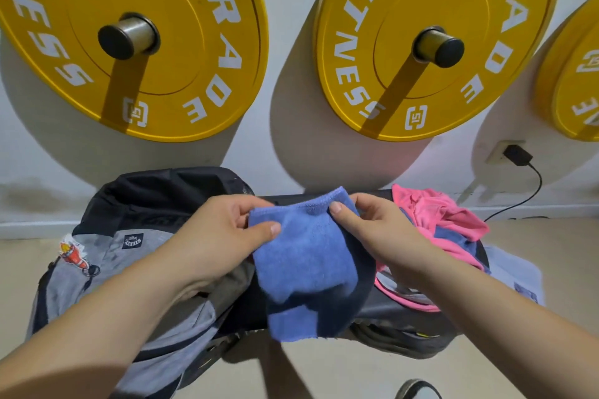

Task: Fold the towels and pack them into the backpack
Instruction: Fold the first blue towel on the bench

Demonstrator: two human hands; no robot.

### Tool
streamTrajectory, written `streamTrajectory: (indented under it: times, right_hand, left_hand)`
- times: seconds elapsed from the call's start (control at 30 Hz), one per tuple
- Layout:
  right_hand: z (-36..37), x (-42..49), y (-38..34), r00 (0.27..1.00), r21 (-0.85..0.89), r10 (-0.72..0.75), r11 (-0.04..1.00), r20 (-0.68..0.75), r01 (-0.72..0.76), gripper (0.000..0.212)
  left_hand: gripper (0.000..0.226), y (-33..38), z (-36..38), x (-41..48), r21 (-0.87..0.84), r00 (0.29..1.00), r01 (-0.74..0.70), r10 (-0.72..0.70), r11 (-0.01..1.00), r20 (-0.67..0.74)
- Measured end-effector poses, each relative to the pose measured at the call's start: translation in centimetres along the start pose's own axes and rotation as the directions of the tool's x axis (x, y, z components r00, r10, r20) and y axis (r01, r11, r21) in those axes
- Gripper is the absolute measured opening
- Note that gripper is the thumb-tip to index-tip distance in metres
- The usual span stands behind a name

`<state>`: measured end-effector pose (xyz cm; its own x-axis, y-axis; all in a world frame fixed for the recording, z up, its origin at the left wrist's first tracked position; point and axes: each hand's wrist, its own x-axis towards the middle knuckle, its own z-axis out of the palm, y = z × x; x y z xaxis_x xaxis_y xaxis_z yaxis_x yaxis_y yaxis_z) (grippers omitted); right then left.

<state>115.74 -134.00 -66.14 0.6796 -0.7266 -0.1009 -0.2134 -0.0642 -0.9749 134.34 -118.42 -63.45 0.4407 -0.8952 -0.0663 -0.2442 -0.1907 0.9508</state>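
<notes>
The left hand (pixel 227 230) and the right hand (pixel 372 223) each pinch the upper edge of the blue towel (pixel 308 269), thumb in front and fingers behind. The two grips are close to each other, and the cloth hangs down below them in loose layers. I think it is held up this way so that it falls straight and the next fold can be made evenly.

To the left of the grip and a little below it lies the backpack (pixel 129 253), grey and black, near enough to receive the towel. To the right of the grip waits a heap of pink and blue towels (pixel 437 214), not yet folded. Backpack and heap both rest on a black bench (pixel 398 304) under the hands.

Above the grip two yellow weight plates (pixel 129 42) hang on wall pegs. Their white letters read "FITNESS", and also "RADE", which is perhaps only part of a word. The backpack carries a small dark patch whose word I cannot read, and a cartoon patch.
</notes>
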Motion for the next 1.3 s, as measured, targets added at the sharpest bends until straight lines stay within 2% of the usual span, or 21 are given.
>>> streamTrajectory:
  times: [0.1,0.2,0.27,0.37,0.47,0.53,0.63,0.73,0.87,0.93,1.0,1.17,1.3]
  right_hand:
    - [-0.2,0.4,0.7,0.998,-0.004,0.046,0.999,-0.032,-0.046,0.022]
    - [-0.2,1.7,0.8,0.988,-0.034,-0.043,0.999,-0.148,0.038,0.012]
    - [-0.2,2.9,0.1,0.959,-0.05,-0.118,0.993,-0.257,0.109,0.009]
    - [0.3,4.2,-2.0,0.906,0.03,-0.217,0.969,-0.364,0.244,0.011]
    - [1.0,4.3,-3.6,0.852,-0.032,-0.368,0.922,-0.373,0.385,0.005]
    - [1.0,4.1,-3.3,0.859,-0.072,-0.388,0.919,-0.335,0.387,0.005]
    - [0.5,3.9,-0.7,0.922,-0.124,-0.293,0.955,-0.253,0.269,0.006]
    - [0.2,3.7,3.4,0.972,-0.343,-0.185,0.931,-0.148,0.125,0.009]
    - [0.3,2.9,8.6,0.993,-0.701,0.051,0.712,0.111,0.041,0.008]
    - [0.6,2.2,10.0,0.963,-0.772,0.189,0.635,0.192,0.029,0.029]
    - [0.8,1.8,10.7,0.948,-0.799,0.24,0.601,0.211,0.025,0.038]
    - [1.1,1.4,11.1,0.915,-0.88,0.304,0.465,0.265,0.1,0.017]
    - [2.0,1.0,14.1,0.939,-0.835,0.288,0.55,0.188,-0.001,0.016]
  left_hand:
    - [0.006,-0.9,-0.2,0.6,0.164,1.0,0.001,0.001,0.986,-0.016]
    - [0.008,-1.1,-0.1,2.1,0.383,0.984,-0.073,0.128,0.921,-0.122]
    - [0.01,-0.7,0.0,3.3,0.327,0.967,-0.102,0.17,0.94,-0.187]
    - [0.014,0.9,0.2,4.6,0.279,0.912,-0.191,0.275,0.941,-0.304]
    - [0.018,1.9,-0.1,5.0,0.259,0.844,-0.251,0.342,0.933,-0.413]
    - [0.021,1.1,-0.3,5.0,0.241,0.858,-0.258,0.337,0.936,-0.389]
    - [0.023,-2.5,0.2,5.3,0.256,0.922,-0.212,0.279,0.943,-0.267]
    - [0.022,-7.6,1.3,5.3,0.293,0.982,-0.092,0.134,0.952,-0.13]
    - [0.014,-13.9,2.8,4.3,0.457,0.994,0.023,-0.068,0.889,0.083]
    - [0.013,-15.3,3.6,3.6,0.514,0.983,0.055,-0.137,0.856,0.123]
    - [0.012,-16.0,4.4,2.9,0.537,0.978,0.066,-0.161,0.841,0.132]
    - [0.008,-17.1,5.4,2.1,0.577,0.978,0.05,-0.156,0.815,0.136]
    - [0.007,-19.0,5.9,1.9,0.569,0.975,0.078,-0.183,0.819,0.129]
